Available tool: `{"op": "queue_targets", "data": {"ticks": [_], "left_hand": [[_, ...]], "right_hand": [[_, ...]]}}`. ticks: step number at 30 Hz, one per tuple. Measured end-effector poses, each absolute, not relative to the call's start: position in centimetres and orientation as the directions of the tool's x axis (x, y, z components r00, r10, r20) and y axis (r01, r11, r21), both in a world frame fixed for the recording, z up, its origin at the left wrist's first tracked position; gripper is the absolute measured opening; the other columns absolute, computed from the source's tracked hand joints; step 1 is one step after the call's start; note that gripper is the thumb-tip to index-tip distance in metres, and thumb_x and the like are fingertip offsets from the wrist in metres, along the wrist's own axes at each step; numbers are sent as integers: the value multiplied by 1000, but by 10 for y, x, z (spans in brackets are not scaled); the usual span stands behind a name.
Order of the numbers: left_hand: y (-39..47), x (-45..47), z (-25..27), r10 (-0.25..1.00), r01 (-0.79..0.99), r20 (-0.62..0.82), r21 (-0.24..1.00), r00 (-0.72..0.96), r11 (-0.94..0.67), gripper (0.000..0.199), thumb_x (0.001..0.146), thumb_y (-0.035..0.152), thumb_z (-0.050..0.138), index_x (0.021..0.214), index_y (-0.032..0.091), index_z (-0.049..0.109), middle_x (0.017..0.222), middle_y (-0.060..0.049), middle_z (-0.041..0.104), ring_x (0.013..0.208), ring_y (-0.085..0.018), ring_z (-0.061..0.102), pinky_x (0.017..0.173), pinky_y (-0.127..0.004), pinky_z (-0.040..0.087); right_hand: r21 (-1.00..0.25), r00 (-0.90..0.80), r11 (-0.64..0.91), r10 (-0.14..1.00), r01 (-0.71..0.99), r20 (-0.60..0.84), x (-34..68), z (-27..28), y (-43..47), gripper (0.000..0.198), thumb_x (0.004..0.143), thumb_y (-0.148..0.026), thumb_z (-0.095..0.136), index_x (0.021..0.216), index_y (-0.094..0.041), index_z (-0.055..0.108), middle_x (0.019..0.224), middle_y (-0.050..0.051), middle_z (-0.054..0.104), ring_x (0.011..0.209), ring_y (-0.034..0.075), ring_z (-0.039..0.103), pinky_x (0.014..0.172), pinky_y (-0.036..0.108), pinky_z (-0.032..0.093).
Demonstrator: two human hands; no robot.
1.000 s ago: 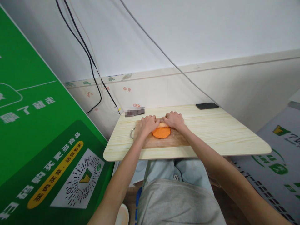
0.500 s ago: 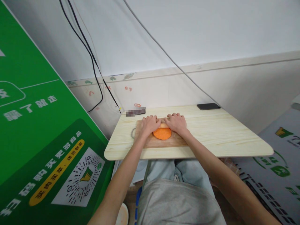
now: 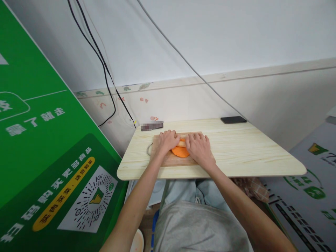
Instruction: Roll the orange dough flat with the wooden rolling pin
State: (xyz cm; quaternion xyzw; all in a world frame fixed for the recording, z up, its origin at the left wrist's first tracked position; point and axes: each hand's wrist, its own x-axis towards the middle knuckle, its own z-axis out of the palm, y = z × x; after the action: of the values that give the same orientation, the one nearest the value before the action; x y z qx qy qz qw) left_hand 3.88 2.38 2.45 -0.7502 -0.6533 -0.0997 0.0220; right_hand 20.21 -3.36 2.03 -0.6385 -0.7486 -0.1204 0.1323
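A flat, rounded piece of orange dough (image 3: 180, 152) lies on a wooden cutting board (image 3: 170, 161). Across it rests a light wooden rolling pin (image 3: 182, 144), with orange dough showing on both its near and far sides. My left hand (image 3: 168, 139) is closed over the pin's left end. On the right end, my right hand (image 3: 198, 145) bends its fingers over the pin. Both hands cover the ends of the pin, so only its middle shows. A metal loop handle (image 3: 148, 149) sticks out from the board's left side.
The pale wooden table (image 3: 252, 154) stands against the wall. A black phone (image 3: 233, 120) lies at its back right, a dark blurred object (image 3: 156, 125) at its back left. Cables (image 3: 106, 70) hang on the left beside a green printed panel (image 3: 34, 140). A round white container (image 3: 138, 241) sits low down.
My right hand has come nearer to me and turned, its end of the rolling pin lower now. Orange dough shows beyond the pin. My left hand has hardly moved.
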Motion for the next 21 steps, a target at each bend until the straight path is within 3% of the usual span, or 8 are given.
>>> {"op": "queue_targets", "data": {"ticks": [7, 21], "left_hand": [[25, 39, 21, 971, 985, 199, 77, 134, -152, 39, 108, 37, 42, 124, 23, 74, 131, -11, 77, 120, -30, 71, 103, -44, 48], [20, 41, 28, 974, 988, 190, 74, 123, -139, 41, 111, 39, 39, 123, 22, 74, 125, -13, 79, 117, -30, 73, 100, -43, 48]], "right_hand": [[-45, -78, 105, 912, 993, 402, 194, 12, -43, 45, 112, -31, 31, 126, -16, 71, 127, 18, 75, 121, 34, 59, 109, 49, 30], [-17, -132, 145, 942, 989, 309, 207, 18, -9, 48, 110, -36, 33, 125, -19, 75, 131, 18, 73, 120, 35, 60, 100, 46, 40]]}}
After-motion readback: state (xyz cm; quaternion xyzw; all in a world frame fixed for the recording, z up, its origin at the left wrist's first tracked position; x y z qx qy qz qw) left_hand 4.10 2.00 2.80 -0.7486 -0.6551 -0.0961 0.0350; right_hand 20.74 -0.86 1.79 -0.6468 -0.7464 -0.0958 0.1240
